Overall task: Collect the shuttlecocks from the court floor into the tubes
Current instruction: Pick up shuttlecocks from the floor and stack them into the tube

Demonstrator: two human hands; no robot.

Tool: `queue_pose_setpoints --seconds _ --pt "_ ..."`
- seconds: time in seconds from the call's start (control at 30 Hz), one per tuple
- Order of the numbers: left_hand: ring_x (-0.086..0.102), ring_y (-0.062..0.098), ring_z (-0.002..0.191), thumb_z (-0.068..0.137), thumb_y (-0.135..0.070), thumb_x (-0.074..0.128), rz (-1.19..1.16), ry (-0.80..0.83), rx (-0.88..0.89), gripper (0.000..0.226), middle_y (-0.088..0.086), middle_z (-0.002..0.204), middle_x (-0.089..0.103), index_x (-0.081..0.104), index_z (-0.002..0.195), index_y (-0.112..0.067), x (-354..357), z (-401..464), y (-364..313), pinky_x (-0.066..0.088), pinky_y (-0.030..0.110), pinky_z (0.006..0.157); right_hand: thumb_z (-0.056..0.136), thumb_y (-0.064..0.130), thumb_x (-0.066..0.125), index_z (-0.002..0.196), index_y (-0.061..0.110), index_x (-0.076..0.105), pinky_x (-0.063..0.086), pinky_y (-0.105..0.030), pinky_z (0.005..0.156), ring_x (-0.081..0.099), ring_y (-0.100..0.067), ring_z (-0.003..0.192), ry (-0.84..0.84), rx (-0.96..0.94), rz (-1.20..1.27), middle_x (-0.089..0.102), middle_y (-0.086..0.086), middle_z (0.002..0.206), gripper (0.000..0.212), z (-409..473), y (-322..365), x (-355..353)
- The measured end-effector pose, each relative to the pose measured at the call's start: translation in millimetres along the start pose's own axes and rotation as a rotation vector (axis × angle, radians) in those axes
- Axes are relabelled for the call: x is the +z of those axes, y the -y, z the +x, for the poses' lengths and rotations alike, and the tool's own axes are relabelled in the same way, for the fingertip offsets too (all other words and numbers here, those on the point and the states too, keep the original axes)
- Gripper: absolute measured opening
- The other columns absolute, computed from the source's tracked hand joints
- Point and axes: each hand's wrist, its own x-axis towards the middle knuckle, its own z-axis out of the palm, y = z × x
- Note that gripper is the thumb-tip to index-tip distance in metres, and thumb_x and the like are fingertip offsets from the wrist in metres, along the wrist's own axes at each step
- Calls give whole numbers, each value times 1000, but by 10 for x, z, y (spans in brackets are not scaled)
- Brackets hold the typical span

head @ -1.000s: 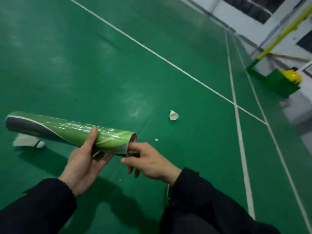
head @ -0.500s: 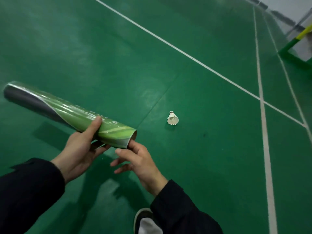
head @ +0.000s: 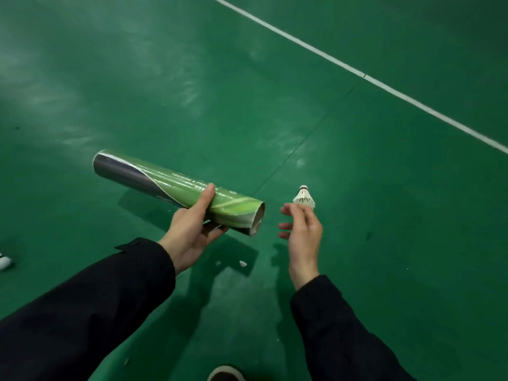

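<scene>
Head view: the left hand (head: 192, 229) grips a green shuttlecock tube (head: 178, 192) near its open end, thumb laid over the top and fingers curled beneath; the tube lies nearly level above the green court floor (head: 384, 243), its open mouth turned toward the right hand (head: 302, 232); something pale shows just inside the mouth, probably shuttlecocks already stowed, though how many cannot be told. The right hand holds nothing; its fingers are loosely spread and reach toward a white feather shuttlecock (head: 303, 197) that stands on the floor, cork uppermost, just beyond the fingertips; whether they touch its skirt cannot be told, but no grip is made. A white court line (head: 384, 86) runs slantwise across the upper right; a few white flecks (head: 243, 264) lie on the floor between the forearms; a white object (head: 4, 262) is cut off at the left edge, perhaps another shuttlecock, too little of it showing to say; the toe of a shoe (head: 225, 373) shows at the bottom edge. As for progress, the task looks under way; this shuttlecock is not yet picked up or slid into the tube, and the thing at the left edge may also remain.
</scene>
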Motion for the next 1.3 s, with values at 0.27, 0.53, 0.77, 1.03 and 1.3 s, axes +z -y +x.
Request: queue_pose_setpoints --seconds 0.27,0.53,0.77,1.03,1.3 --pt "78 28 98 82 -40 81 38 -48 21 62 12 105 80 63 124 1 -393 -234 -291 65 39 73 101 9 56 133 14 68 41 -41 114 55 -35 131 103 -214 -1200 40 -9 162 35 1189 -452 -308" --pt "80 25 89 74 -44 84 0 -151 122 66 8 97 81 64 121 -2 -980 -423 -754 64 37 70 89 -3 59 82 25 82 55 -12 75 73 -5 99 250 -134 -179 80 7 101 37 -71 43 512" --pt "79 25 94 75 -45 83 -114 -188 126 68 15 110 79 64 124 -3 -1549 -885 -834 64 37 68 91 5 70 99 34 79 56 -22 89 68 -9 108 618 -334 -197 66 9 115 31 -1189 365 1371" --pt "76 26 106 82 -51 75 -388 -81 234 70 19 127 73 63 134 -5 -2666 -1517 -1118 64 36 81 93 38 69 125 26 69 48 -26 104 56 -4 122 698 -953 -538 57 9 139 34 -2092 500 2118" --pt "77 22 88 88 -41 75 -504 -138 328 56 13 114 77 65 128 -3 -3706 -2198 -1043 62 33 69 89 46 60 117 27 64 54 -32 66 63 -9 66 1137 -813 -917 66 9 76 34 -3198 297 3029"
